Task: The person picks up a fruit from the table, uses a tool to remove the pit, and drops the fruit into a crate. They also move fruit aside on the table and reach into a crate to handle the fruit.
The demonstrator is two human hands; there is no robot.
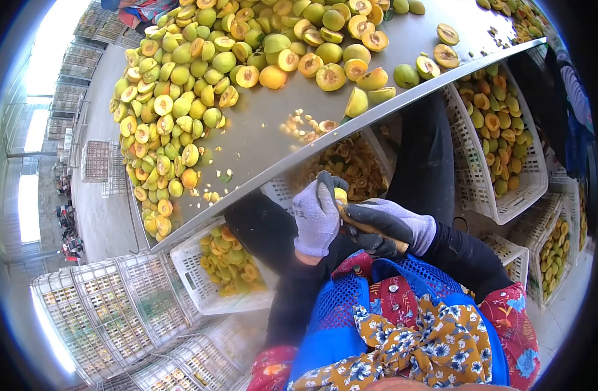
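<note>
My left hand (316, 215), in a lilac and dark-grey glove, is closed around a yellow-green apricot (340, 195), mostly covered by the fingers. Against it, my gloved right hand (395, 225) grips a tool with a wooden handle (398, 246); its working end is hidden, probably at the fruit. Both hands meet just above my lap, over a crate of brownish cut pieces (352, 168). Beyond them, a metal table (253, 146) carries a large heap of whole and halved apricots (188, 85). Loose pits (299, 124) lie near its front edge.
A white crate of apricot halves (228, 260) stands to my left. Another full crate (497, 130) is at the right, with more crates below it. Stacked crates (110, 306) fill the lower left. Another person's sleeve (576, 91) shows at far right.
</note>
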